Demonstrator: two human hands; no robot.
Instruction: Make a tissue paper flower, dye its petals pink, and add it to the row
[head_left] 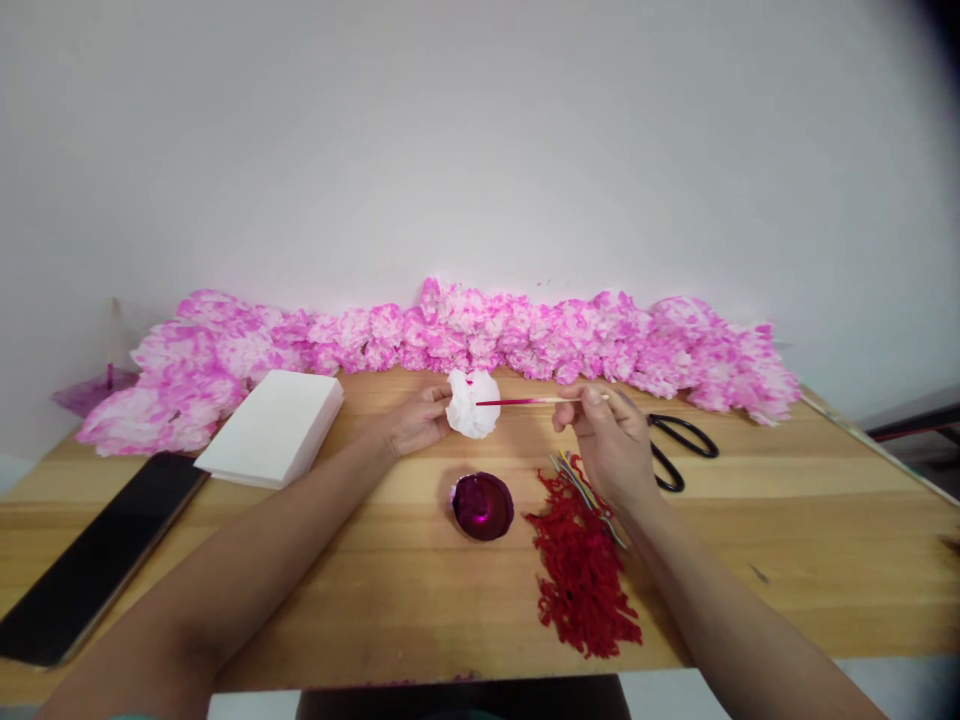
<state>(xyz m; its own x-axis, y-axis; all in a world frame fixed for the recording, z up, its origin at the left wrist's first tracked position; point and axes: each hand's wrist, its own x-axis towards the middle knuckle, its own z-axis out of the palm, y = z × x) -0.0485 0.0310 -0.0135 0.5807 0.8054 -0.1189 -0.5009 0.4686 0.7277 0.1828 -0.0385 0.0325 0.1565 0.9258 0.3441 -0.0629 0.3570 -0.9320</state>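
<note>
Pinched in my left hand (420, 420) is a white paper flower (471, 418) with a small magenta spot near its top edge. My right hand (611, 440) grips a thin stick (536, 401), its far half stained dark red and the rest pale. The stick's red tip lies in front of the flower; whether it touches the paper I cannot tell. Below the flower, a small bowl (482, 507) of dark magenta liquid rests on the table. Under my right wrist is a bundle of red yarn (581, 570) with several thin ties at its upper end.
A long row of pink-and-white paper flowers (465, 330) runs along the wall. A stack of white paper (270, 425) and a black phone (101, 555) lie left on the wooden table (360, 590). Black-handled scissors (682, 440) are partly hidden behind my right hand.
</note>
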